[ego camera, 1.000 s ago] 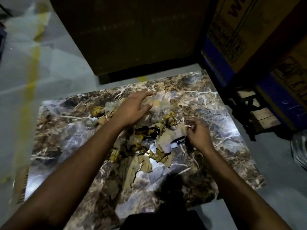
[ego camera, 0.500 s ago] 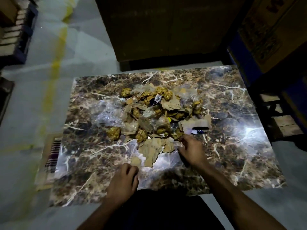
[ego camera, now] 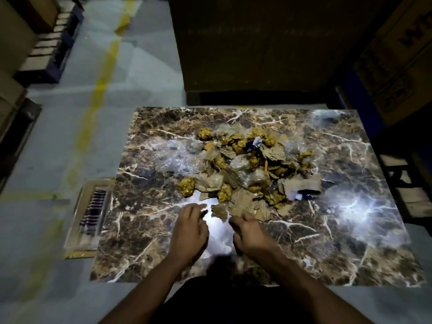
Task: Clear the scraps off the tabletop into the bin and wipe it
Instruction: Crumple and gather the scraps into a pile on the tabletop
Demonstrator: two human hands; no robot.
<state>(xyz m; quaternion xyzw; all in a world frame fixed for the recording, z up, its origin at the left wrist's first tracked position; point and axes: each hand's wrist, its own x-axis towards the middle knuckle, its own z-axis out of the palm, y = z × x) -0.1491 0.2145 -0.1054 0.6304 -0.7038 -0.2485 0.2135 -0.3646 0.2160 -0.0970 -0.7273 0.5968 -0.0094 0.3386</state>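
Note:
A heap of scraps (ego camera: 247,169), torn brown cardboard, crumpled yellow wads and clear plastic film, lies in the middle of the marble-patterned tabletop (ego camera: 350,242). My left hand (ego camera: 189,232) rests on the table just in front of the heap, fingers spread, holding nothing. My right hand (ego camera: 250,232) is beside it, its fingers curled against the nearest cardboard piece (ego camera: 219,211); whether it grips the piece is unclear. No bin is in view.
A shallow tray (ego camera: 77,230) with a striped cloth (ego camera: 92,210) sits on the floor by the table's left edge. A large dark carton (ego camera: 257,43) stands behind the table. Printed boxes (ego camera: 397,54) and a wooden pallet (ego camera: 406,183) flank the right side.
My left hand drew back from the far side of the heap to its near edge. My right hand shifted left and nearer. The view pulled back and now shows the whole tabletop.

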